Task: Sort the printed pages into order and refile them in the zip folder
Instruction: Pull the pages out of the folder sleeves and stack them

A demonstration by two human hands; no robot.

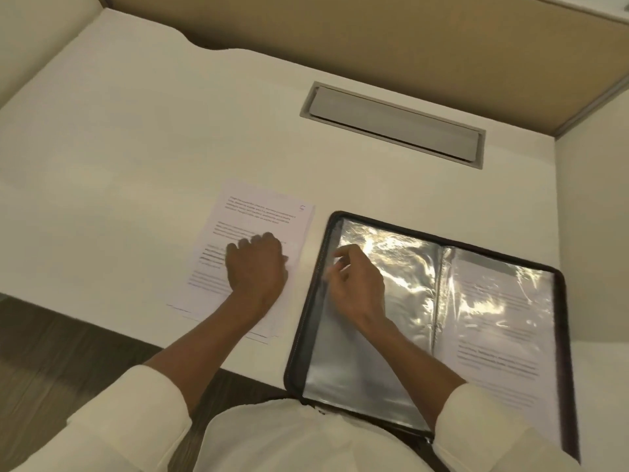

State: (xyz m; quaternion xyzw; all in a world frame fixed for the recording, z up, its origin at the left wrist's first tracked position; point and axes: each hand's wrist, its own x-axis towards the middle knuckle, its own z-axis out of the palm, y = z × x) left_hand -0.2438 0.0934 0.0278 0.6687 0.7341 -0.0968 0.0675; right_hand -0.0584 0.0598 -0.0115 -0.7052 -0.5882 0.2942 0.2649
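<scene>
- Cream surface (136, 131) with a grey hatch (391, 124) set in it; a tan partition (340, 35) stands behind.
- Pages (265, 206) lie stacked just left of the folder (565, 335), which lies open at the near edge.
- Left hand (257, 267) rests on the pages, fingers curled; I cannot tell whether they grasp a sheet.
- Right hand (357, 284) is over the left sleeve (340, 352), fingers pinching its edge.
- One printed page (503, 335) sits in the right sleeve.

The person wears a loose cream top (306, 441) with wide sleeves (136, 413) ending mid-forearm, left hand (257, 267) and right hand (357, 284) bare.
</scene>
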